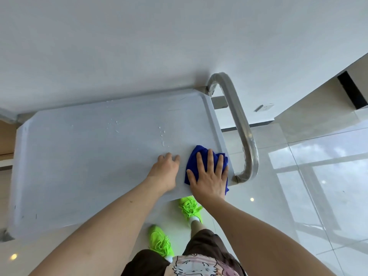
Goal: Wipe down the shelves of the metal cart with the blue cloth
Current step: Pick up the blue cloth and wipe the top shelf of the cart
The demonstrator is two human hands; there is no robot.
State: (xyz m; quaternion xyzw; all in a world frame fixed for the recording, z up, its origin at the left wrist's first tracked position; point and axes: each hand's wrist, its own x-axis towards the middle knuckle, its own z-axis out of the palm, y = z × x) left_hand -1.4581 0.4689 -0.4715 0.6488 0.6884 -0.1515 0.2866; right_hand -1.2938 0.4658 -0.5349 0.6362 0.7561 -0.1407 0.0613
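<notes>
We see the right hand (209, 176) spread flat, fingers straight, pressing the blue cloth (194, 160) onto the top shelf (89, 166) of the metal cart, at its near corner just beside the tubular steel handle (242, 124). The left hand (166, 169) rests on the shelf just beside the cloth, fingers loosely bent and holding nothing, as if steadying the cart. Water droplets (162, 136) lie scattered over the middle of the shelf, beyond the cloth, so we judge the wiping is at an early stage: most of this shelf looks unwiped. We cannot see any lower shelves from here, and we take them to be left to do.
</notes>
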